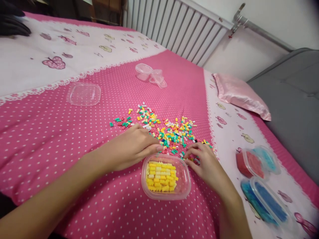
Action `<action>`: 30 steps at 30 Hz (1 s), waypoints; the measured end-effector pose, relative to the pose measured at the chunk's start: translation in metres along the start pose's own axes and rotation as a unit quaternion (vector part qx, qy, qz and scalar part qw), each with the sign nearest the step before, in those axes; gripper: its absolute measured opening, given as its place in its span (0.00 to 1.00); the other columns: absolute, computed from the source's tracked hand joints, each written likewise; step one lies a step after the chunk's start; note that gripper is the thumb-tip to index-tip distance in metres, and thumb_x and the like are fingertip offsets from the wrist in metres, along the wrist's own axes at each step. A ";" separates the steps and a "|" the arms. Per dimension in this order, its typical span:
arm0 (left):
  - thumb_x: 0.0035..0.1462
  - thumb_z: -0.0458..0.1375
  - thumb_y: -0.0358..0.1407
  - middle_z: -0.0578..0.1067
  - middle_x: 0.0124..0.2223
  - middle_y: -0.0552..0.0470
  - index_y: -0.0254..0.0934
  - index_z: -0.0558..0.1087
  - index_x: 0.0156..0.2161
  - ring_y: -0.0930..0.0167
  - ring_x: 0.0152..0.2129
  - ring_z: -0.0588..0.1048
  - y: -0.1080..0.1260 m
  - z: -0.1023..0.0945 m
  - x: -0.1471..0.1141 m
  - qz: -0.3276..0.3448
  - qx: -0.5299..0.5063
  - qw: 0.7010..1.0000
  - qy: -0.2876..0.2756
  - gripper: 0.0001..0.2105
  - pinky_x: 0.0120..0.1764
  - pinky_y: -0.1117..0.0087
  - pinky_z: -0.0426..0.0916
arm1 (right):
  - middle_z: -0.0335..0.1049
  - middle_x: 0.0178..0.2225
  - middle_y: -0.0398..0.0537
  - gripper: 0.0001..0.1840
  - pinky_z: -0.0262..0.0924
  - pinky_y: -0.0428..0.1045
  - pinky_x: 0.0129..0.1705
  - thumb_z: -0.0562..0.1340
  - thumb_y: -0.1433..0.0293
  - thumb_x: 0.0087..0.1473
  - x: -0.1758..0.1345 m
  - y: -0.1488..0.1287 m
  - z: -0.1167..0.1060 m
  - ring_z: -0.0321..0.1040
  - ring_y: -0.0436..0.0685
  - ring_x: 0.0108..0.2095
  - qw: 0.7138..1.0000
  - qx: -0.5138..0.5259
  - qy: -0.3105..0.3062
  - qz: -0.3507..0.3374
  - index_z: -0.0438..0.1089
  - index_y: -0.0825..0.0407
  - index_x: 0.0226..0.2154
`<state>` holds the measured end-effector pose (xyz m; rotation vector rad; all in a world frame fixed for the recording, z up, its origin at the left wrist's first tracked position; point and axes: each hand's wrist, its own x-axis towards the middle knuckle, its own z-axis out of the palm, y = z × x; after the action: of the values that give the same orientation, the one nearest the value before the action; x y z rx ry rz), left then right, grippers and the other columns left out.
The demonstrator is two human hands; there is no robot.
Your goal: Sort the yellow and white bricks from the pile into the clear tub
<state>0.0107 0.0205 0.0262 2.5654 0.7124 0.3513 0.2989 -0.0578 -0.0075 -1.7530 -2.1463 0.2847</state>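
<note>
A clear plastic container [183,192] holds rows of small yellow and pale yellow toy building bricks [161,176]. Just behind it, loose bricks [175,127] in green, yellow, red and white lie scattered over the bed. My left hand [138,145] rests at the left of this pile, thumb and fingers pressed together; its fingertips are mostly hidden. To the right of the container, my right hand [205,159] is curled, with thumb and index finger in a pinch close to the rim. Whatever sits between the fingers of either hand is too small or covered to name.
A clear lid [84,94] lies at the left, and clear tubs [151,74] stand farther back. Containers with red [251,163] and blue [270,200] contents are at the right. A pink pillow [240,94] lies near the grey headboard [291,78]. A dark glove-like shape [13,23] shows at upper left.
</note>
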 end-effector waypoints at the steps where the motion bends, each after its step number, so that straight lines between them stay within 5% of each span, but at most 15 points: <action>1: 0.74 0.40 0.46 0.77 0.34 0.52 0.38 0.75 0.38 0.67 0.33 0.71 0.000 0.000 0.000 0.002 0.000 1.000 0.001 0.24 0.44 0.64 0.56 | 0.72 0.41 0.50 0.04 0.60 0.61 0.50 0.66 0.73 0.56 0.000 -0.001 -0.002 0.68 0.63 0.46 1.000 0.004 -0.002 -0.003 0.74 0.48 0.31; 8: 0.74 0.39 0.45 0.77 0.34 0.52 0.37 0.74 0.37 0.68 0.32 0.69 0.001 -0.002 0.000 0.017 0.007 1.000 0.012 0.25 0.44 0.63 0.55 | 0.77 0.36 0.42 0.02 0.63 0.53 0.43 0.65 0.70 0.58 -0.010 -0.033 -0.027 0.73 0.57 0.38 0.996 0.054 0.077 -0.002 0.73 0.46 0.36; 14: 0.74 0.40 0.44 0.77 0.34 0.53 0.37 0.74 0.37 0.68 0.33 0.69 0.002 0.002 0.000 0.026 0.012 0.999 0.022 0.24 0.44 0.64 0.55 | 0.77 0.35 0.40 0.07 0.60 0.52 0.44 0.66 0.75 0.58 -0.017 -0.078 -0.008 0.70 0.56 0.39 0.990 0.067 0.065 -0.103 0.73 0.46 0.37; 21: 0.74 0.42 0.43 0.79 0.36 0.53 0.36 0.74 0.36 0.70 0.32 0.69 0.007 0.007 0.003 0.018 0.015 1.000 0.012 0.22 0.45 0.64 0.53 | 0.77 0.31 0.36 0.09 0.48 0.57 0.54 0.65 0.78 0.58 -0.011 -0.083 0.007 0.71 0.54 0.32 0.989 -0.002 0.089 -0.120 0.72 0.47 0.34; 30: 0.74 0.44 0.44 0.79 0.34 0.53 0.36 0.75 0.34 0.70 0.32 0.70 0.008 0.008 0.002 0.018 0.025 0.999 0.027 0.23 0.45 0.64 0.53 | 0.74 0.27 0.37 0.12 0.43 0.55 0.46 0.60 0.71 0.64 -0.008 -0.091 0.009 0.71 0.54 0.30 0.984 -0.062 0.112 -0.121 0.73 0.47 0.29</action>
<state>0.0188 0.0126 0.0239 2.6284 0.7028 0.4200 0.2146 -0.0845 0.0170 -1.4845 -2.2184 -0.1057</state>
